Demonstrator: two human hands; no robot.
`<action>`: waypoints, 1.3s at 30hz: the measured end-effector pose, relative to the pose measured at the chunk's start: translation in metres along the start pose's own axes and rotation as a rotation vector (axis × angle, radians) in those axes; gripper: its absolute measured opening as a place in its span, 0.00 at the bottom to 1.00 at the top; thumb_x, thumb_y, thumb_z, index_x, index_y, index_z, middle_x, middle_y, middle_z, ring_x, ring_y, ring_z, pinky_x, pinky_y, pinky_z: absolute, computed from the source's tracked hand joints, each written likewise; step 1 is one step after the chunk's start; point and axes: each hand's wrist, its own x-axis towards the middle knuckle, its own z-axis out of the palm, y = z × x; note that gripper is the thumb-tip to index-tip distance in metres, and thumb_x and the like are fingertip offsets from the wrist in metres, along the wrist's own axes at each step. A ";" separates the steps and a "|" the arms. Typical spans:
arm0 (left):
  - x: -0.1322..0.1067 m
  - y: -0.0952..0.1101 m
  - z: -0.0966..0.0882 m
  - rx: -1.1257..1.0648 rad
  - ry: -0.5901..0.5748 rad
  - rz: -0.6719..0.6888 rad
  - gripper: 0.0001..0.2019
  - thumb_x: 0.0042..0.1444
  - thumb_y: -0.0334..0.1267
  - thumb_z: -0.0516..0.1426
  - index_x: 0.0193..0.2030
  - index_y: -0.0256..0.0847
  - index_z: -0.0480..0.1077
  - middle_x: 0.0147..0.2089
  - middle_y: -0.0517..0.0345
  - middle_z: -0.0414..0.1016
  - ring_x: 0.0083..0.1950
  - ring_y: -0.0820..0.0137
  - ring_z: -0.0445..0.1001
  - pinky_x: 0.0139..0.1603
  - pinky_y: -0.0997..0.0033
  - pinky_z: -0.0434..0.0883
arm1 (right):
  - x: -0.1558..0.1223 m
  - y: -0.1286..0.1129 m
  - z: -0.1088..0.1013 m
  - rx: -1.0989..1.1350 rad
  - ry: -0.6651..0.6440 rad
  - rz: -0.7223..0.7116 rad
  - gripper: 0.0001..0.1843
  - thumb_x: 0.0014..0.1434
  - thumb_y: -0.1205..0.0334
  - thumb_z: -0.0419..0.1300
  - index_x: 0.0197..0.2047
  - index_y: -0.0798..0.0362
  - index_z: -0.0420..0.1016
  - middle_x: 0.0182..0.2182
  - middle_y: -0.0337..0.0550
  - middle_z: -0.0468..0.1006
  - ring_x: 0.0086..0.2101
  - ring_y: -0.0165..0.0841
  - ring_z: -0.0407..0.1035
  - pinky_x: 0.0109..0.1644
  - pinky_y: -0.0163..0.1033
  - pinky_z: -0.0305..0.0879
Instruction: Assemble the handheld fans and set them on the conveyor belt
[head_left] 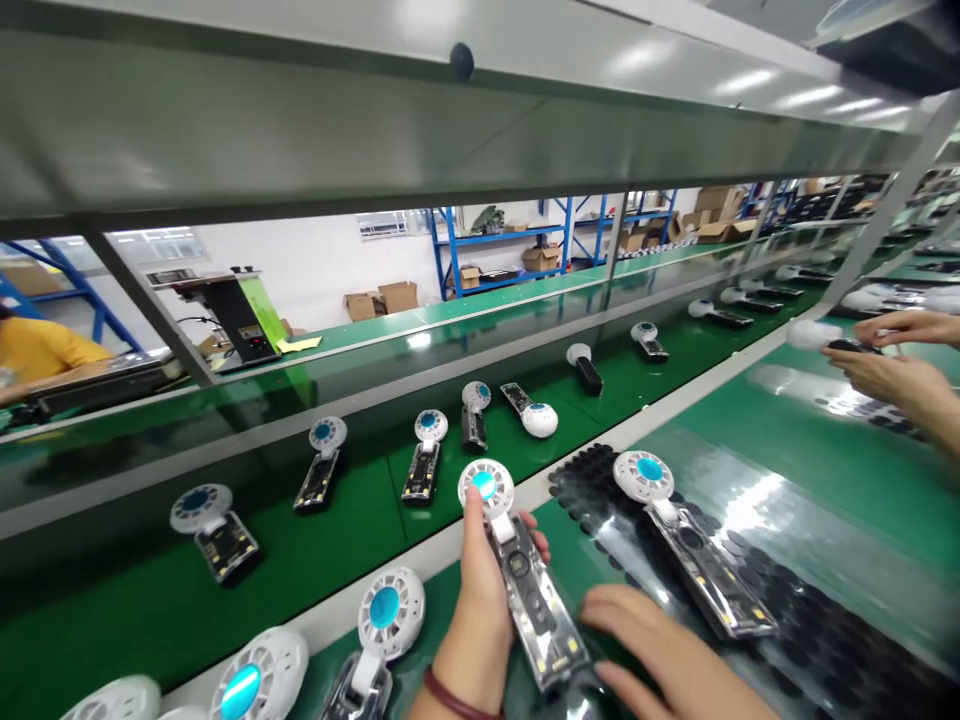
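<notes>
My left hand is wrapped around a handheld fan, its thumb up by the white round head. The fan has a slotted head with a shiny blue centre and a dark handle under a clear cover. My right hand is beside the lower end of that handle, fingers stretched and apart, slightly blurred; whether a fingertip touches the fan I cannot tell. A second fan lies to the right on a sheet of black round pads. Another fan lies left of my left wrist.
A green conveyor belt carries several similar fans past the bench's pale edge. At the right, a co-worker's hands hold a fan. A metal shelf spans overhead. Across the line are a person in yellow and a black machine.
</notes>
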 end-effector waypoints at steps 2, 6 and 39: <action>0.000 -0.006 -0.015 -0.024 -0.040 0.017 0.28 0.49 0.60 0.48 0.19 0.34 0.68 0.14 0.55 0.68 0.18 0.72 0.67 0.27 0.73 0.67 | 0.002 -0.002 0.008 -0.076 -0.086 -0.007 0.12 0.53 0.69 0.55 0.41 0.50 0.74 0.44 0.45 0.73 0.46 0.37 0.66 0.51 0.39 0.62; 0.005 -0.018 -0.025 -0.038 -0.106 0.041 0.30 0.51 0.61 0.45 0.18 0.35 0.68 0.14 0.57 0.68 0.20 0.71 0.68 0.46 0.62 0.66 | 0.011 -0.007 0.022 -0.133 -0.106 0.015 0.13 0.48 0.77 0.54 0.33 0.53 0.73 0.39 0.44 0.74 0.42 0.38 0.65 0.46 0.39 0.63; 0.007 -0.025 -0.025 0.086 0.024 0.216 0.22 0.48 0.50 0.56 0.44 0.34 0.70 0.41 0.52 0.77 0.45 0.61 0.72 0.48 0.68 0.64 | 0.053 -0.037 0.014 0.289 0.024 0.170 0.09 0.52 0.73 0.50 0.24 0.50 0.60 0.52 0.42 0.63 0.49 0.34 0.63 0.48 0.38 0.60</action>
